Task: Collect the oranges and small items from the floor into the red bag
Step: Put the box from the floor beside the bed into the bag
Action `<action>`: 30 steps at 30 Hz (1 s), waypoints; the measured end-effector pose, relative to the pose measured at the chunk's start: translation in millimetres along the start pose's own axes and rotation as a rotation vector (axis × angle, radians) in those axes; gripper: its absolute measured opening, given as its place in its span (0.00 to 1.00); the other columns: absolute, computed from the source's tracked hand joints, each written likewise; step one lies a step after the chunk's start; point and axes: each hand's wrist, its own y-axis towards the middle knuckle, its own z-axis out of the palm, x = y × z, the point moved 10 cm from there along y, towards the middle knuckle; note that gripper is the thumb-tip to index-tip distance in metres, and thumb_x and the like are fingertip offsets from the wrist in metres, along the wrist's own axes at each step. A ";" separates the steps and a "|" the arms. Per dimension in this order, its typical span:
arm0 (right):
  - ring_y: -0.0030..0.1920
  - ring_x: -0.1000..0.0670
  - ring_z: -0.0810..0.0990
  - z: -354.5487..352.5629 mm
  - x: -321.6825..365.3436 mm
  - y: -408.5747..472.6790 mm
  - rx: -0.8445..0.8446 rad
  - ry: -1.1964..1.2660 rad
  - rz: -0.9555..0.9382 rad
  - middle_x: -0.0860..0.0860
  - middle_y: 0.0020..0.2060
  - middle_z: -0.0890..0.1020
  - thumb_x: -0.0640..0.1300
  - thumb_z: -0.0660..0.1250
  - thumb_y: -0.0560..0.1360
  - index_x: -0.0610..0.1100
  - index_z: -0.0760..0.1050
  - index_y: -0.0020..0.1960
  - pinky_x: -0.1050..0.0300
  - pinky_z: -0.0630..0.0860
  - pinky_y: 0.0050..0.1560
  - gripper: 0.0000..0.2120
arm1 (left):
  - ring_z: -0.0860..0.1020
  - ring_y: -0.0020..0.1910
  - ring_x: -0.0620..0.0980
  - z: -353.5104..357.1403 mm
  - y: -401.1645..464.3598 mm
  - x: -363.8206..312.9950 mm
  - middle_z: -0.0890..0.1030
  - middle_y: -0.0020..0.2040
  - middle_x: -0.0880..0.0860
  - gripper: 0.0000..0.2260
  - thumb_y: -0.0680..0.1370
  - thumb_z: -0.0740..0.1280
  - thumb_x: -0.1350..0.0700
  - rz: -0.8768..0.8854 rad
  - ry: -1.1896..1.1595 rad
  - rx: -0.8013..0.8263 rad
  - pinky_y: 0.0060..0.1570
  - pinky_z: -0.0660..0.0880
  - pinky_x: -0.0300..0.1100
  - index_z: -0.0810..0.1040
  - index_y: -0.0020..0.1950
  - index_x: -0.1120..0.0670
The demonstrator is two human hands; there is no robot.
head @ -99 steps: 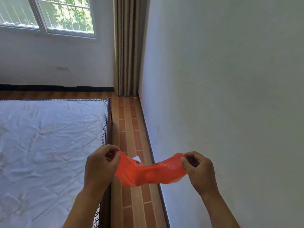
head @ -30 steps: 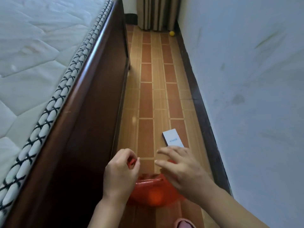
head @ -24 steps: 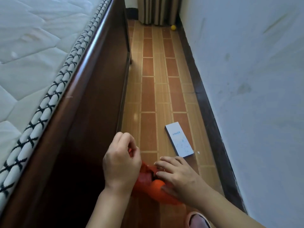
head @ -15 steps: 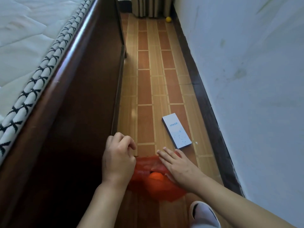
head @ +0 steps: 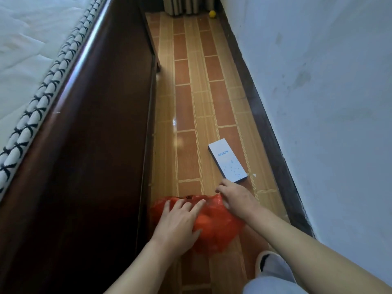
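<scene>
The red bag [head: 214,228] lies crumpled on the tiled floor beside the bed frame, with an orange [head: 204,221] showing through the thin plastic. My left hand [head: 178,221] rests flat on the bag's left part, fingers straight. My right hand [head: 235,200] is at the bag's upper right corner, fingers curled over its rim, just short of a white Anker box [head: 228,163] lying flat on the floor. A small yellow-orange fruit [head: 212,14] sits far off against the wall by the curtain.
The floor strip is narrow, with the dark wooden bed frame [head: 95,145] and mattress [head: 27,49] on the left and a white wall [head: 328,102] with dark skirting on the right. My slippered foot [head: 273,264] stands just behind the bag. A curtain [head: 182,5] closes the far end.
My left hand has opened from a curled grip to lie flat on the bag. My right hand has slid to the bag's right corner and curled there. The view has tilted further down.
</scene>
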 end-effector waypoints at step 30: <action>0.38 0.42 0.82 -50.6 21.2 28.8 -0.205 0.039 -0.110 0.49 0.43 0.78 0.37 0.73 0.72 0.44 0.84 0.46 0.50 0.79 0.34 0.05 | 0.74 0.51 0.50 -34.0 -26.7 23.5 0.80 0.50 0.48 0.08 0.79 0.67 0.60 0.066 -0.083 -0.330 0.49 0.77 0.44 0.84 0.52 0.49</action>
